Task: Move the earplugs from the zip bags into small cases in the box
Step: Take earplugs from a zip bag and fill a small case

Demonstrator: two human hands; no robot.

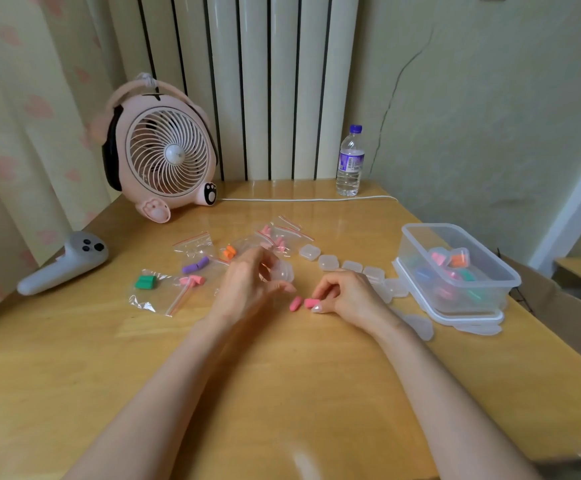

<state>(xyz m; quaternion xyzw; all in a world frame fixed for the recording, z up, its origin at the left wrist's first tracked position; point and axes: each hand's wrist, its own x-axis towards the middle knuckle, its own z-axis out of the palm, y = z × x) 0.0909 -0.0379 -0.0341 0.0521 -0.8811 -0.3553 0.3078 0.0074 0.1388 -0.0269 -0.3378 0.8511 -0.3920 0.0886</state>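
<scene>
My left hand holds a small clear case just above the table. My right hand pinches a pink earplug that lies on the wood. A second pink earplug lies loose just left of it. Several zip bags with green, purple, pink and orange earplugs are spread at the left and behind my hands. A row of empty small cases runs toward the clear box, which holds filled cases.
A pink fan stands at the back left, its white cable running along the table's far edge. A water bottle stands at the back. A grey controller lies at the left edge. The box's lid lies under the box.
</scene>
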